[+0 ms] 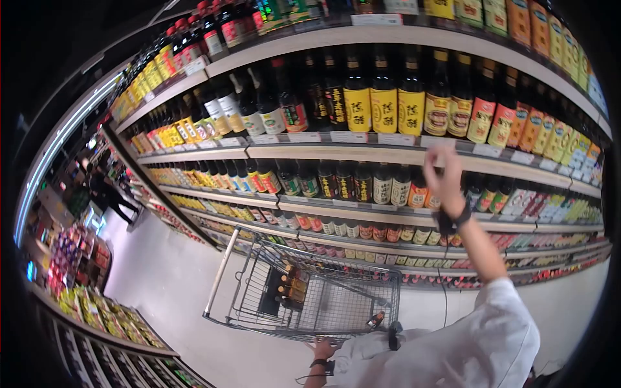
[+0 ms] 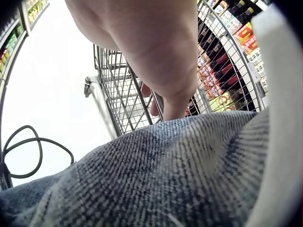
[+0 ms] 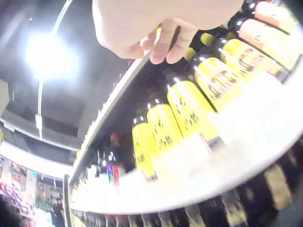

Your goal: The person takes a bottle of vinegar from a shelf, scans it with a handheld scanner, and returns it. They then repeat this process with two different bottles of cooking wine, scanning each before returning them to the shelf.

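My right hand (image 1: 445,181) is raised in front of the shelves, its fingers loosely bent and holding nothing. In the right wrist view the fingers (image 3: 163,49) overlap the upper part of a row of dark bottles. Closest about it are bottles with yellow labels (image 3: 188,106) and bottles with a round brown emblem (image 3: 216,78). Down at the near side of the shopping cart (image 1: 218,275), my left hand (image 1: 323,349) grips the metal rim. Its fingertips curl round the bar in the left wrist view, partly hidden by the hand itself and denim cloth (image 2: 156,165).
Several dark bottles with orange caps (image 1: 294,288) lie in the cart, and a small item (image 1: 375,319) is near its narrow end. Long shelves (image 1: 388,155) of bottles run behind the cart. Farther down the aisle stands a person (image 1: 107,194). Yellow packages (image 1: 103,317) fill a display at lower left.
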The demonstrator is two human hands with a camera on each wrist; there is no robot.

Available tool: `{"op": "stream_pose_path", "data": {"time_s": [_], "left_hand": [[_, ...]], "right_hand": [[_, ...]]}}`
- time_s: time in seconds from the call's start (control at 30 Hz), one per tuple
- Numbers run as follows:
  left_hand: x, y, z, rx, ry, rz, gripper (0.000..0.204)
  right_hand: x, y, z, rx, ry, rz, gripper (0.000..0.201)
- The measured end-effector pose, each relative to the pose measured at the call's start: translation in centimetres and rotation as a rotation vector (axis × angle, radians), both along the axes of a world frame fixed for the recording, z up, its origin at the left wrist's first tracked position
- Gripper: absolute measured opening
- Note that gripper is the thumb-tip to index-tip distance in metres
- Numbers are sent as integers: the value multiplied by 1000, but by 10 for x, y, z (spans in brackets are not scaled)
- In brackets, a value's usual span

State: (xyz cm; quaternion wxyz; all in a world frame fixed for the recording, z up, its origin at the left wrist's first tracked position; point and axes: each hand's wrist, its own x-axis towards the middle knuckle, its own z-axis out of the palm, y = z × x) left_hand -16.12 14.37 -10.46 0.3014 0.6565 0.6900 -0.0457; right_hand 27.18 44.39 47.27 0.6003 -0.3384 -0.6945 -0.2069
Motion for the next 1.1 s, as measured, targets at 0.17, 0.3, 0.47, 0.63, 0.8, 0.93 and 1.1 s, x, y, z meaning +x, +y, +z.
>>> {"op": "stream_pose_path", "data": {"time_s": [0.17, 0.3, 0.47, 0.63, 0.8, 0.93, 1.1], "left_hand": [[18, 7, 62, -131, 103, 49, 43], [15, 1, 40, -89, 112, 34, 35], [10, -1, 26, -5, 123, 44, 28], [-4, -6, 20, 70, 84, 67, 32], [-23, 6, 81, 51, 84, 62, 66], [-34, 6, 86, 104, 143, 40, 54], [-48, 13, 98, 40, 120, 48, 56]], "right_hand": [[22, -53, -269, -1161, -497, 55, 31], [61, -137, -536, -1646, -760, 294, 54], [-8, -218, -579, -1974, -333, 118, 59], [-15, -213, -575, -1991, -503, 45, 46], [-36, -203, -584, -1945, -679, -112, 57], [-69, -202, -540, -2104, -568, -168, 54], [-87, -217, -551, -2055, -454, -271, 51]]}}
